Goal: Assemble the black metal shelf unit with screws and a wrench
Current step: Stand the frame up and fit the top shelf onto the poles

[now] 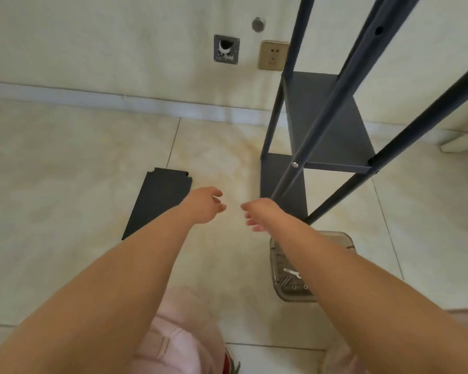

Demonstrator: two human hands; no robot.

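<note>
The black metal shelf unit (333, 125) stands upright at the right, its posts rising toward me, with a silver screw (294, 165) on the near post. A loose black shelf panel (157, 201) lies flat on the floor at the left. My left hand (204, 205) hovers over the panel's right edge, fingers loosely curled and holding nothing. My right hand (257, 213) reaches forward beside the unit's near post, fingers relaxed and empty. A clear plastic tray (278, 265) under my right forearm holds a silver wrench (292, 273) and some screws.
Beige tiled floor (65, 184) stretches out to the left. The wall behind carries a power socket (273, 55) and a metal plate (226, 49). A pale furniture edge (465, 141) sits at far right. My pink-clothed legs and a shoe show at the bottom.
</note>
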